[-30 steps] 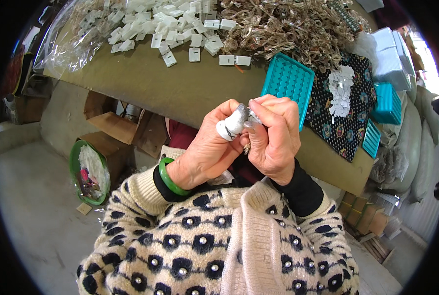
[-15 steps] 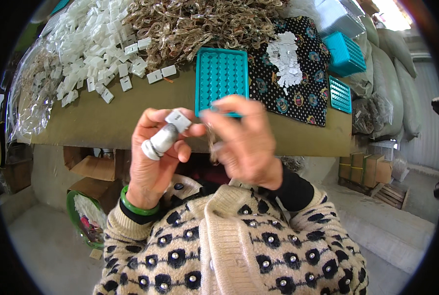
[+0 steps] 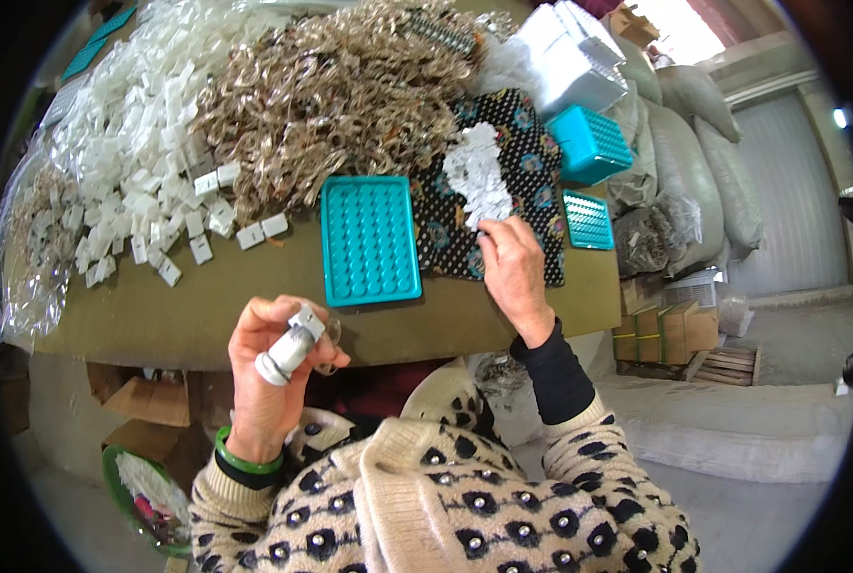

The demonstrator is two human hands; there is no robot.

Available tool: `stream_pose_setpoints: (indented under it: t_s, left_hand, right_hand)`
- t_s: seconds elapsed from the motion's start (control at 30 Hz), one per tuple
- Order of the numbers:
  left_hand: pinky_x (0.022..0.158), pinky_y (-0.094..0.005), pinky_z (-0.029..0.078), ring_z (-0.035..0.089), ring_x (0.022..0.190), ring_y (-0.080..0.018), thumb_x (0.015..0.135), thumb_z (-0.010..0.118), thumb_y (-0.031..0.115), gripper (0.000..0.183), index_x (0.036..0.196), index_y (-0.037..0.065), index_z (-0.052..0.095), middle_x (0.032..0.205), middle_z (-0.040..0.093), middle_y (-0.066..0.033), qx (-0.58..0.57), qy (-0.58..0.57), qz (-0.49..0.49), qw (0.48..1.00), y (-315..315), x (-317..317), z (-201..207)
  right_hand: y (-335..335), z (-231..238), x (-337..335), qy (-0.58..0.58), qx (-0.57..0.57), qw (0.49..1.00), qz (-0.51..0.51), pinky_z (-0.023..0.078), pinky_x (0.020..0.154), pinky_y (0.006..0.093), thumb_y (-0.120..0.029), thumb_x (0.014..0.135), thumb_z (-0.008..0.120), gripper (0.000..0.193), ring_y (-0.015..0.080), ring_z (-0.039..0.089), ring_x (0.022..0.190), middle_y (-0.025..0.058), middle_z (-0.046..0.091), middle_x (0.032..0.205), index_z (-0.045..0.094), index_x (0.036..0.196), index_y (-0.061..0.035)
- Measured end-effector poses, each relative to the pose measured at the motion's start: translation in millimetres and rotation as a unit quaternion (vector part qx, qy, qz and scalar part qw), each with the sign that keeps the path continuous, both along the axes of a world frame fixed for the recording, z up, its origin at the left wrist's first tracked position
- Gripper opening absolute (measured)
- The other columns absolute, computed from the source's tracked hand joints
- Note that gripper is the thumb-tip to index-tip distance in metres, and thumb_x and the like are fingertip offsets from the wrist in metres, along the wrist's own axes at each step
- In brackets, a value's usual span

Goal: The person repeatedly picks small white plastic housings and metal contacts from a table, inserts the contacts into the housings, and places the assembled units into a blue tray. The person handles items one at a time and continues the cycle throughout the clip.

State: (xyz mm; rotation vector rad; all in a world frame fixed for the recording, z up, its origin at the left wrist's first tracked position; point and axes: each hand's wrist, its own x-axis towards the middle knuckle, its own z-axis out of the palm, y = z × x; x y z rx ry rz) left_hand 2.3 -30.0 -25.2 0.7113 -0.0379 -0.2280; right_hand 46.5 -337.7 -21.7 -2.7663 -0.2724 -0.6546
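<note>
Your left hand (image 3: 266, 387) is raised at the near edge of the desk (image 3: 197, 323), its fingers closed on a small white block (image 3: 307, 322). The thumb, wrapped in a white cover (image 3: 278, 362), presses against the block, and a loop of clear cord (image 3: 333, 355) shows beside those fingers. Your right hand (image 3: 517, 279) reaches out over the dark patterned cloth (image 3: 441, 246), fingertips at the near end of a heap of thin white pieces (image 3: 479, 172); those fingers are bent close together, but I cannot tell whether they grip a piece.

Between your two hands, a little farther out, the teal tray (image 3: 369, 239) lies flat (its rows of round hollows face up). Behind it spreads a tangled pile of brownish clear cords (image 3: 331, 110), with a pile of white blocks (image 3: 154, 153) to its left. Past the cloth on the right sit a teal stack of trays (image 3: 591, 145) and a smaller tray (image 3: 589, 221).
</note>
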Motion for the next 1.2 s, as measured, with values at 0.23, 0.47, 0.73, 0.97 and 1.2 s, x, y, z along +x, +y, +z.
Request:
stream_pose_setpoints:
  t_s: [0.23, 0.47, 0.73, 0.97, 1.2]
  left_hand:
    - [0.076, -0.0406, 0.063, 0.069, 0.084, -0.0233, 0.094, 0.062, 0.007, 0.021, 0.114, 0.003, 0.060, 0.112, 0.063, -0.0190, -0.077, 0.045, -0.034, 0.995, 9, 0, -4]
    - [0.076, -0.0441, 0.062, 0.070, 0.088, -0.0278, 0.094, 0.064, 0.015, 0.026, 0.117, 0.005, 0.058, 0.110, 0.064, -0.0194, -0.066, 0.070, -0.037, 0.995, 15, -1, -3]
    - [0.094, -0.0458, 0.056, 0.067, 0.105, -0.0295, 0.090, 0.072, 0.028, 0.039, 0.117, 0.003, 0.059, 0.110, 0.066, -0.0159, -0.070, 0.033, -0.040, 0.996, 13, -2, 7]
    - [0.093, -0.0432, 0.058, 0.067, 0.104, -0.0238, 0.087, 0.075, 0.034, 0.050, 0.121, 0.002, 0.058, 0.113, 0.066, -0.0122, -0.091, 0.064, -0.055, 0.992, 14, -4, 8]
    - [0.085, -0.0416, 0.062, 0.068, 0.098, -0.0225, 0.093, 0.068, 0.013, 0.026, 0.114, -0.001, 0.063, 0.108, 0.067, -0.0133, -0.150, 0.067, -0.051, 0.985, 7, -3, 7]
  right_hand:
    - [-1, 11, 3, 0.052, -0.006, 0.998, 0.028, 0.049, 0.069, 0.0398, 0.002, 0.081, 0.067, 0.010, 0.0325, 0.062, 0.078, 0.0133, 0.060, 0.083, 0.063, 0.090, 0.0000]
    - [53, 44, -19, 0.166, 0.444, 0.879, 0.047, 0.048, 0.068, 0.0206, 0.000, 0.093, 0.063, 0.003, 0.0082, 0.060, 0.072, 0.0014, 0.065, 0.083, 0.064, 0.095, 0.0005]
    - [142, 40, -26, 0.154, 0.488, 0.806, 0.298, 0.046, 0.088, 0.0279, 0.008, 0.092, 0.059, 0.011, 0.0160, 0.055, 0.097, 0.0113, 0.055, 0.107, 0.056, 0.101, 0.0010]
    - [147, 34, -28, 0.198, 0.479, 0.809, 0.276, 0.047, 0.090, 0.0313, -0.002, 0.096, 0.060, 0.008, 0.0175, 0.057, 0.096, 0.0115, 0.058, 0.107, 0.055, 0.102, -0.0011]
    - [145, 32, -31, 0.192, 0.461, 0.824, 0.267, 0.048, 0.087, 0.0293, -0.001, 0.095, 0.060, 0.007, 0.0163, 0.057, 0.095, 0.0111, 0.057, 0.106, 0.056, 0.101, 0.0000]
